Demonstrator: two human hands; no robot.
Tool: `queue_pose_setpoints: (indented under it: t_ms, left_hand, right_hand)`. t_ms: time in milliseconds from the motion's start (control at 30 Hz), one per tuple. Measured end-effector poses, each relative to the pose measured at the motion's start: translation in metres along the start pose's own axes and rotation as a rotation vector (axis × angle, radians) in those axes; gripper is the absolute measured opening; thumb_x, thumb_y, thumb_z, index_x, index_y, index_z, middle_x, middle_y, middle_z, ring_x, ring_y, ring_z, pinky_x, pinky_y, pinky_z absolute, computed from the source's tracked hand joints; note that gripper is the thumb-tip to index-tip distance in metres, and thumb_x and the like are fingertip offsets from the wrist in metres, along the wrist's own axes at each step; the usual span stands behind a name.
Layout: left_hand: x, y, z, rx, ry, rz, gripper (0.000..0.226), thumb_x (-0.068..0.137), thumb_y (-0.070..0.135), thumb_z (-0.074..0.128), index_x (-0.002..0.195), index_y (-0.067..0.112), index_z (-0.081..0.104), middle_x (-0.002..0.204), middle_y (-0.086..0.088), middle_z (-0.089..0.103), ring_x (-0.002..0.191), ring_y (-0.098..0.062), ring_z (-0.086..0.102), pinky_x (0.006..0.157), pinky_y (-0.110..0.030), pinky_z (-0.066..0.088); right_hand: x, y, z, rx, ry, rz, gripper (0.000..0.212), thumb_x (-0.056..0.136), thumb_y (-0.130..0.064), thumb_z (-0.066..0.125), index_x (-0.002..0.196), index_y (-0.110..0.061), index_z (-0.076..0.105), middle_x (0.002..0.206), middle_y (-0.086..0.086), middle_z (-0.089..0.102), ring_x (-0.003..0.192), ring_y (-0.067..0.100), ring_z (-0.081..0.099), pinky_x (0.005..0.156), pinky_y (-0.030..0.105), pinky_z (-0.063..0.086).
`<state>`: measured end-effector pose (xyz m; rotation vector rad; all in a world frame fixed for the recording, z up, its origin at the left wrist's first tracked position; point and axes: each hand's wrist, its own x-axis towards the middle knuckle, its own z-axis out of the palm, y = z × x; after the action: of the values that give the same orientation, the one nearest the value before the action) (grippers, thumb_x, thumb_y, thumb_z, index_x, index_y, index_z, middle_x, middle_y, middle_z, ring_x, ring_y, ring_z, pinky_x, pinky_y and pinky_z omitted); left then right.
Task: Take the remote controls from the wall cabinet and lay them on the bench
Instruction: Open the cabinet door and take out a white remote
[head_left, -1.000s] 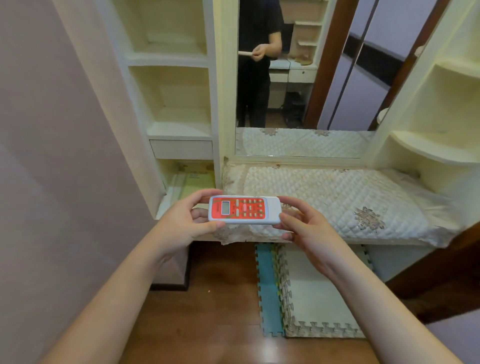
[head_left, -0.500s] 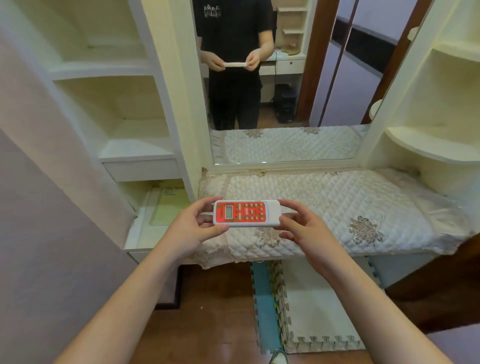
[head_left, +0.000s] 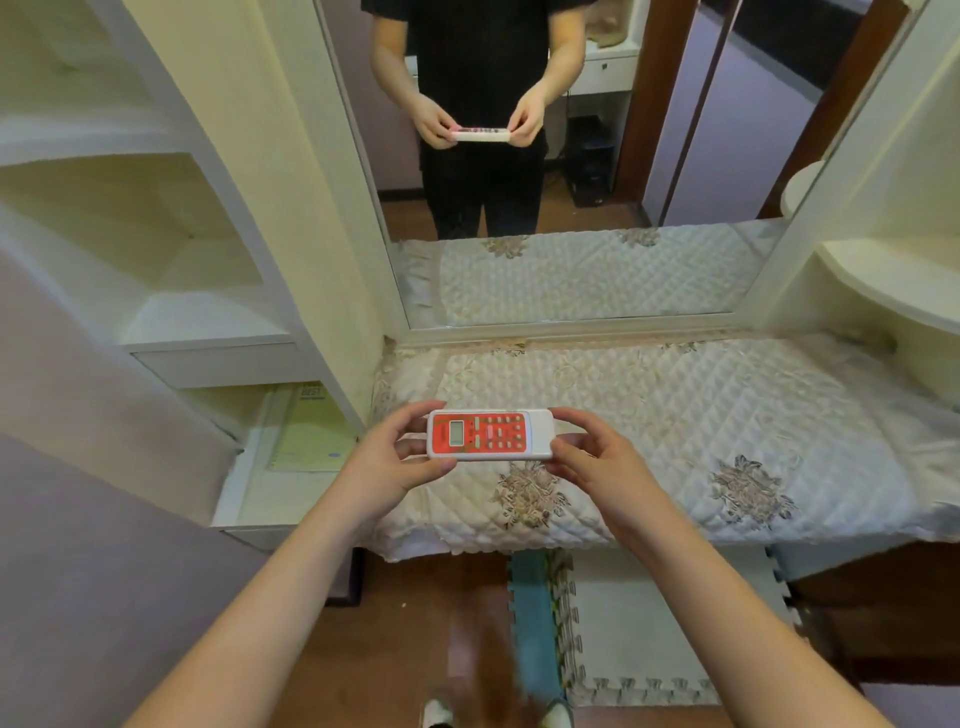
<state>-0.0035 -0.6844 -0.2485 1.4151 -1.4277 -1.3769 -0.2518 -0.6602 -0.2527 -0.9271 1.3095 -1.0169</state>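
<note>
Both hands share the grip on the remote control (head_left: 490, 434): left hand (head_left: 385, 465) pinching its screen end, right hand (head_left: 597, 460) its plain end, held level above the front of the quilted worktop (head_left: 675, 415). Behind the worktop stands a mirror (head_left: 571, 156); left of it, cream shelves (head_left: 171, 270).

Red-and-white remote control (head_left: 489, 434), cream quilted floral bench (head_left: 675, 415).

Both forearms are reaching forward, bare. The left hand (head_left: 385, 462) and right hand (head_left: 597, 460) are facing each other, fingers (head_left: 415, 413) curled, each pinching an end of one remote control (head_left: 489, 434).
</note>
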Motion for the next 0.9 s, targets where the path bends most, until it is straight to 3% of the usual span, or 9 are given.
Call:
queue_pose_setpoints:
  t_ms: [100,233,367,433,567,700,900]
  left_hand:
    - [0.020,-0.011,-0.010,-0.013,-0.010,-0.031,0.061,0.077,0.004,0.078,0.127,0.030,0.056,0.116,0.001,0.063,0.101,-0.017,0.067,0.083,-0.027,0.052]
    - [0.048,-0.025,-0.025,-0.080,-0.023,-0.063,0.051,0.083,0.006,0.073,0.125,0.029,0.057,0.116,0.000,0.064,0.100,-0.018,0.068,0.076,-0.022,0.054]
    - [0.083,-0.041,-0.042,-0.224,-0.017,-0.157,0.032,0.094,0.009,0.059,0.123,0.021,0.061,0.121,-0.018,0.060,0.104,-0.025,0.066,0.086,-0.032,0.056]
    - [0.098,-0.049,-0.048,-0.269,-0.024,-0.216,0.030,0.096,0.011,0.056,0.124,0.018,0.061,0.123,-0.018,0.061,0.107,-0.025,0.065,0.091,-0.037,0.055]
    - [0.119,-0.056,-0.053,-0.302,-0.068,-0.299,0.032,0.096,0.009,0.051,0.126,0.018,0.058,0.119,-0.013,0.065,0.110,-0.024,0.064,0.095,-0.037,0.052]
    - [0.141,-0.067,-0.051,-0.313,-0.079,-0.355,0.042,0.094,0.003,0.047,0.134,0.012,0.054,0.113,-0.008,0.067,0.106,-0.019,0.064,0.087,-0.030,0.053]
    - [0.173,-0.087,-0.039,-0.307,-0.042,-0.421,0.045,0.092,0.002,0.048,0.137,0.009,0.049,0.121,-0.010,0.065,0.112,-0.020,0.063,0.090,-0.031,0.054]
  right_hand:
    - [0.022,0.002,0.009,-0.013,0.007,0.024,0.032,0.093,-0.006,0.055,0.118,-0.026,0.061,0.106,0.018,0.065,0.091,0.025,0.070,0.080,0.027,0.057]
    - [0.051,0.005,0.024,-0.041,0.019,0.055,0.033,0.094,-0.007,0.055,0.122,-0.022,0.060,0.104,0.017,0.065,0.090,0.022,0.070,0.078,0.027,0.057]
    - [0.080,0.008,0.042,-0.058,0.052,0.111,0.031,0.093,-0.013,0.054,0.121,-0.023,0.061,0.103,0.009,0.070,0.091,0.019,0.070,0.082,0.033,0.057]
    - [0.091,0.009,0.050,-0.061,0.062,0.144,0.028,0.094,-0.016,0.054,0.120,-0.024,0.061,0.104,0.008,0.071,0.092,0.018,0.070,0.083,0.033,0.055]
    - [0.112,0.013,0.060,-0.046,0.117,0.198,0.028,0.094,-0.012,0.052,0.120,-0.020,0.061,0.101,0.008,0.070,0.090,0.017,0.067,0.084,0.032,0.053]
    - [0.129,0.019,0.063,-0.023,0.151,0.240,0.027,0.092,-0.008,0.052,0.115,-0.019,0.063,0.099,0.006,0.070,0.092,0.018,0.066,0.083,0.030,0.052]
    - [0.160,0.033,0.050,-0.039,0.182,0.291,0.028,0.095,-0.008,0.045,0.114,-0.018,0.064,0.102,0.006,0.071,0.094,0.017,0.066,0.081,0.028,0.051]
